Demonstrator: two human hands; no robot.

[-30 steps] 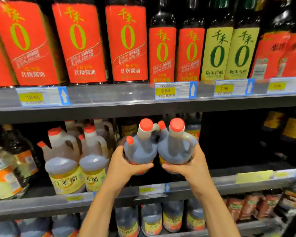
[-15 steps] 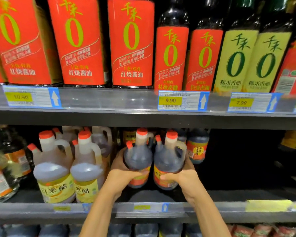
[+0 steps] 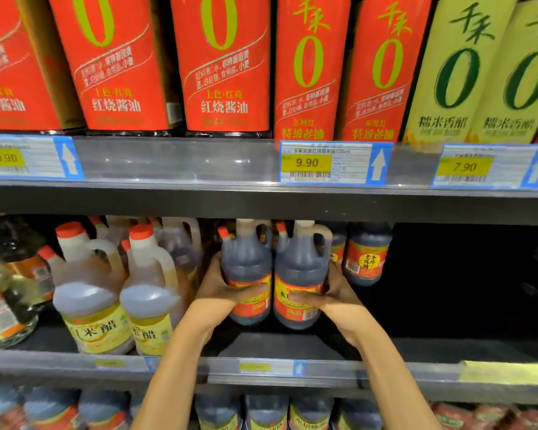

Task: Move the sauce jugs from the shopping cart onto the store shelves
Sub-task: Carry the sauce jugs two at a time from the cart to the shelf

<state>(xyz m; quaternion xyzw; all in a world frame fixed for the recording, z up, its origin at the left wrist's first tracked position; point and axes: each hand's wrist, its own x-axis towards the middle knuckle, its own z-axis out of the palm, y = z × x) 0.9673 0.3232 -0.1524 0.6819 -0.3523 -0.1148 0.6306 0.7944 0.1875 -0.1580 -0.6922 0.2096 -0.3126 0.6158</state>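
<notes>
Sauce jugs: two units, left jug (image 3: pixel 246 268) and right jug (image 3: pixel 300 268), upright and side by side with their walls touching.
Location: centre of the middle shelf (image 3: pixel 280 347), under the upper shelf (image 3: pixel 180 162); the bases sit at or just above the dark deck, and contact cannot be told.
Jug form: rounded shoulders, translucent plastic, whitish neck with a moulded loop handle, and a small red side spout cap; the top caps are hidden by the shelf edge above.
Contents: dark brown liquid.
Jug labels: glossy red and yellow wrap bands.
Left hand (image 3: pixel 221 287): wraps the left jug's outer wall, with the thumb lying across the label front.
Right hand (image 3: pixel 334 293): wraps the right jug's outer wall, with the thumb lying across the label front.
Neighbour, left: pale vinegar jugs (image 3: pixel 90 308) of the same handled shape, with red caps and yellow labels.
Neighbour, right rear: one dark jug (image 3: pixel 367 256) just behind the right jug.
Upper stock: tall bottles with red labels (image 3: pixel 115 63) and yellow-green labels (image 3: pixel 460 72).
Shelf rail: clear plastic strip holding the price tag (image 3: pixel 333 162), marked 9.90.
Bottom tier: a row of dark jugs (image 3: pixel 267 411), blurred.
</notes>
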